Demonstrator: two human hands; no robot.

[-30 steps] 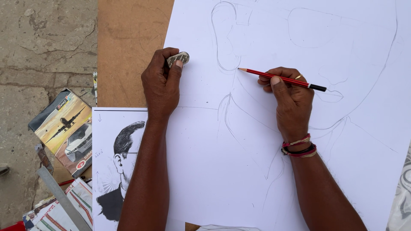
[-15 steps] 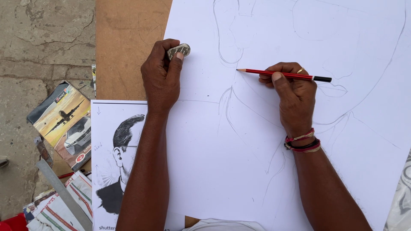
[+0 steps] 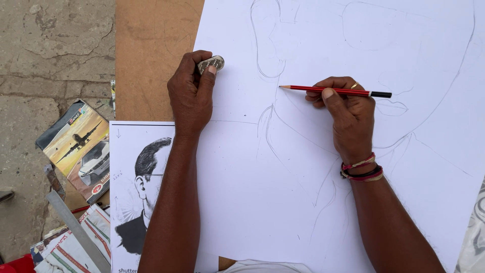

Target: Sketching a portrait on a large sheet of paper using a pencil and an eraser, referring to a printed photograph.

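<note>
Change since earlier: both hands sit in nearly the same spots on the sheet as half a second ago; the pencil lies a little flatter, its tip still aimed left toward the drawn ear, and the eraser remains pinched at the paper's left margin.
Ground: cracked concrete fills the far left.
Booklet: a glossy booklet with an aeroplane and a car on its cover lies on the ground, left of the board.
Metal strip: a grey ruler-like strip slants across striped papers in the lower left corner.
Board: a brown board lies under the sheets.
Reference print: a black-and-white portrait print lies partly under the left forearm.
Left hand: curled closed, thumb and forefinger pinching a small grey eraser just over the drawing paper's left edge.
Drawing paper: a large white sheet with a faint pencil outline of an ear, jaw and collar.
Right hand: fingers folded around a red pencil, held nearly level just above the paper, its tip near the ear outline; bracelets circle the wrist.
Containers: none can be made out.
</note>
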